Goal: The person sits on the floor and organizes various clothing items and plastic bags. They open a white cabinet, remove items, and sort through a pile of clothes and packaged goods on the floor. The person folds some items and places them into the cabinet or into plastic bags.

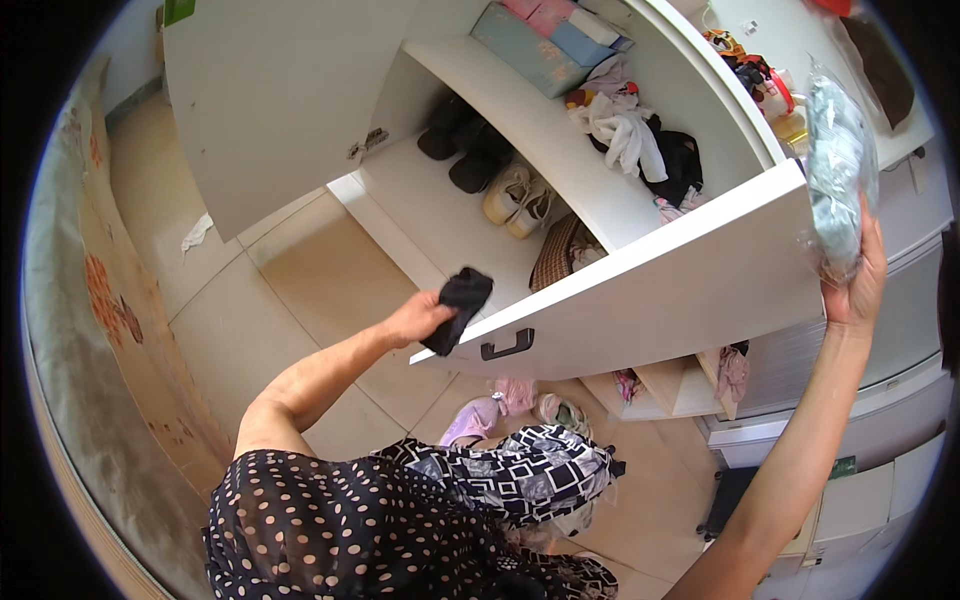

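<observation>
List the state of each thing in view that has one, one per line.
Left hand: closed on black item
Right hand: holding clear bag
Clear bag: filled; sealed or not, cannot tell
Left cabinet door: open
Right cabinet door: open
White cloth: crumpled
Pale sneakers: side by side

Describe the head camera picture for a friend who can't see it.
A person's left hand holds a soft black item and their right hand a clear-wrapped, pale blue-green bundle, beside an open white cabinet with shoes below and boxes and clothes above.
</observation>
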`<state>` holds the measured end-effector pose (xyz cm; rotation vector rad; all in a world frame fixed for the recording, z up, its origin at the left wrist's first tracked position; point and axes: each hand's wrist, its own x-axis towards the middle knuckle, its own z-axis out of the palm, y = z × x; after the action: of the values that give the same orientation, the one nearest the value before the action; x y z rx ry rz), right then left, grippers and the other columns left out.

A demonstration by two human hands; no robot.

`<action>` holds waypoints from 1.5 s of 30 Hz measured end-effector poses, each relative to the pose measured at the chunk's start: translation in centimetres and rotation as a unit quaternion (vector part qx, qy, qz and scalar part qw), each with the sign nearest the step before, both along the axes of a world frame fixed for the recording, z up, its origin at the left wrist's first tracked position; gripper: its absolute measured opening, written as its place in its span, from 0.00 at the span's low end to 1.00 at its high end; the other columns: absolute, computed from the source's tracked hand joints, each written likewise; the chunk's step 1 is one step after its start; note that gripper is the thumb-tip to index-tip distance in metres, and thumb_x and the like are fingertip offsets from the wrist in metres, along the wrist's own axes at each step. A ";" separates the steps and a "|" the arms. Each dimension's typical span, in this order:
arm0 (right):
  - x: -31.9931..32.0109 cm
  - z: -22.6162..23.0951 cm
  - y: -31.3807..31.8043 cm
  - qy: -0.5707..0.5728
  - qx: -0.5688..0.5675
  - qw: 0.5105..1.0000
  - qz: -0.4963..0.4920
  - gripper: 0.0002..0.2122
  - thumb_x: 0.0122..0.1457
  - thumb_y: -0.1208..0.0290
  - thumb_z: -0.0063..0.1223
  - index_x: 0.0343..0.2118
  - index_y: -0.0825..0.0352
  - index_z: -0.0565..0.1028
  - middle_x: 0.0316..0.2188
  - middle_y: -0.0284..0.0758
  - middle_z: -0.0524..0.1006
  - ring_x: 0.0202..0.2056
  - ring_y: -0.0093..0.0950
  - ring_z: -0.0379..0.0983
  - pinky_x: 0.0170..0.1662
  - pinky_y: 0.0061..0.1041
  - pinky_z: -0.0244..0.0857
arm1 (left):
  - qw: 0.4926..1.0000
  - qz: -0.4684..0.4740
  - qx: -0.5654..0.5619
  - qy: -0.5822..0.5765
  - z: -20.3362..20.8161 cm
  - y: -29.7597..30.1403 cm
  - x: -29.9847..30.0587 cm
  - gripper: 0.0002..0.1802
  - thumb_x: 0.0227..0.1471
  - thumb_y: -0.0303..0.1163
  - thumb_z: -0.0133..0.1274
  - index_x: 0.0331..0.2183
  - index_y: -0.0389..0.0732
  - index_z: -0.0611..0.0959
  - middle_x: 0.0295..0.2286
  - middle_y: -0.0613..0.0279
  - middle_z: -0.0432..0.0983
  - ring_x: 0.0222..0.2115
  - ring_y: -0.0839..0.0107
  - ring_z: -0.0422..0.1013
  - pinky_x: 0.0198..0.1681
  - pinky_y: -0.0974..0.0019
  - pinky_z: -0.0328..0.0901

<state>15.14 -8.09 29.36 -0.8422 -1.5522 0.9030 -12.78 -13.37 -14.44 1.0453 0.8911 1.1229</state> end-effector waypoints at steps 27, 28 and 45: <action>-2.3 -2.1 0.9 -0.001 0.086 0.994 -0.073 0.12 0.54 0.68 0.46 0.40 0.67 0.70 0.37 0.35 0.72 0.40 0.27 0.69 0.42 0.29 0.64 | 0.956 0.174 -0.153 -0.179 -1.3 1.0 -0.1 0.11 0.52 0.27 0.41 0.38 0.38 0.71 0.27 0.61 0.73 0.26 0.75 0.68 0.28 0.72 0.65; -2.9 -2.2 0.2 -0.021 0.099 0.995 0.015 0.09 0.52 0.69 0.49 0.34 0.66 0.72 0.32 0.34 0.73 0.37 0.25 0.70 0.40 0.27 0.65 | 0.962 0.169 -0.159 -0.141 -2.7 0.8 -0.6 0.10 0.52 0.30 0.41 0.37 0.38 0.71 0.26 0.62 0.73 0.23 0.75 0.67 0.25 0.72 0.64; 15.3 -18.4 -11.8 0.127 -0.131 0.954 -0.237 0.20 0.51 0.74 0.50 0.47 0.72 0.63 0.41 0.40 0.70 0.42 0.29 0.69 0.45 0.30 0.64 | 0.908 -0.147 -0.150 -0.361 2.3 0.4 11.0 0.16 0.51 0.26 0.45 0.44 0.44 0.70 0.43 0.65 0.68 0.43 0.70 0.65 0.48 0.65 0.61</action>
<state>30.48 -19.84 10.98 -1.1774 -0.9574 0.8291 -1.78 -12.94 -12.13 0.4205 0.2770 0.9652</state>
